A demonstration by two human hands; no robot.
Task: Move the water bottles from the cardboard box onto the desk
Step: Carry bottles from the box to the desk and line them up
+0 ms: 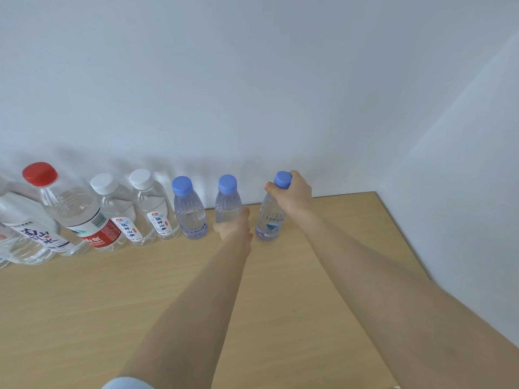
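Head view: wooden desk (309,276) against a white wall (252,80), with a row of water bottles along the wall. We use the red-capped bottle (75,211) as reference.

- Left of it, at the frame edge: a big clear bottle (25,234) with a white label, its cap out of shot.
- Just right of it: two white-capped bottles (118,209) (153,209), same label, side by side.
- Further right: left blue-capped bottle (189,211), standing free.
- Next right: middle blue-capped bottle (227,204). Our left hand (234,226) wraps its lower body with the thumb up the right side. The fingers are hidden behind the bottle.
- Farthest right of the red cap: right blue-capped bottle (269,220). Our right hand (293,195) grips it at the neck from above, fingers curled just under the cap. Its base is down at desk level, but we can't tell if it's actually touching.

All the bottles are upright and hold clear water. Both forearms are bare, with a light blue sleeve (127,383) at the bottom edge.
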